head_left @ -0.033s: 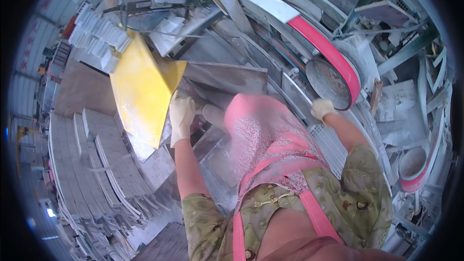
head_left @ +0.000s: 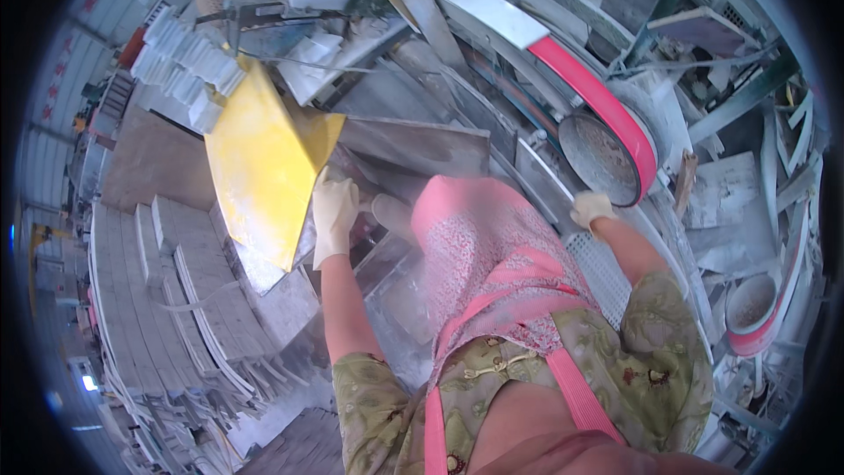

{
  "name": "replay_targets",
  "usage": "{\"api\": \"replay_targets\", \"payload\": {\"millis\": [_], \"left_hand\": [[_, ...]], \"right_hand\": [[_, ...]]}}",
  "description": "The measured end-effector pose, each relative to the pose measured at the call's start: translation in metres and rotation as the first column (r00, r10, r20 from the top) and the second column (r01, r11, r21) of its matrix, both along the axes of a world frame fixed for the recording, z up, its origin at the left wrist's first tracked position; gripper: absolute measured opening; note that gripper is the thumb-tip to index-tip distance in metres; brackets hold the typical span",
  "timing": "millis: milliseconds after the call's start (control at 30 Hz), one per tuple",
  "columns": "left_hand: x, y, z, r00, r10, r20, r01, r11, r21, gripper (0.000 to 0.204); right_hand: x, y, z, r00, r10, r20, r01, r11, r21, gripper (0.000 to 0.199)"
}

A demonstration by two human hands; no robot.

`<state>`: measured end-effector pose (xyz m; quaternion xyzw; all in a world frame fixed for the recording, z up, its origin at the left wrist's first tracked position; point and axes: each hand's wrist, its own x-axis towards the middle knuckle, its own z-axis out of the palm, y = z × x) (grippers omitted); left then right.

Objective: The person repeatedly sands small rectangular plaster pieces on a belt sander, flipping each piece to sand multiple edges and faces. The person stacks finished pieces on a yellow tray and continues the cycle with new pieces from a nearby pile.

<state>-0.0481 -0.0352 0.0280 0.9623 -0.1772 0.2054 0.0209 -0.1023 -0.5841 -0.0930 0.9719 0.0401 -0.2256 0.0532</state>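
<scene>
My left hand (head_left: pixel 334 211), in a pale glove, lies with its fingers together on the edge of a grey slab (head_left: pixel 413 145). The slab reaches under a tilted yellow cover (head_left: pixel 264 167). My right hand (head_left: pixel 591 208), also gloved, is curled. It rests at the top of a perforated metal plate (head_left: pixel 602 268), just below a round wheel with a red belt (head_left: pixel 615 123). A pink apron (head_left: pixel 479 246) hangs between my arms and hides what is under it.
Stacks of long grey-white slabs (head_left: pixel 176 299) fill the left side. White blocks (head_left: pixel 189 70) are piled at the upper left. A second red-rimmed wheel (head_left: pixel 756 312) and metal frames (head_left: pixel 730 97) crowd the right. Dust coats the machine bed.
</scene>
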Motion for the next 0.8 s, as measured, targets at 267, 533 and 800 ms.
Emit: {"api": "replay_targets", "payload": {"millis": [267, 533, 800], "left_hand": [[0.001, 0.007, -0.010, 0.999, 0.003, 0.037, -0.002, 1.000, -0.010, 0.025], [0.000, 0.004, -0.005, 0.998, 0.052, -0.030, -0.052, 0.999, 0.000, 0.022], [-0.004, 0.006, 0.001, 0.979, 0.131, -0.159, -0.116, 0.988, 0.098, 0.023]], "right_hand": [[0.010, 0.000, -0.031, 0.982, 0.007, -0.191, -0.056, 0.966, -0.251, 0.029], [0.003, 0.005, -0.013, 0.972, 0.073, -0.222, -0.117, 0.974, -0.192, 0.031], [0.000, -0.001, -0.038, 0.999, -0.034, 0.001, 0.034, 0.995, -0.094, 0.021]]}}
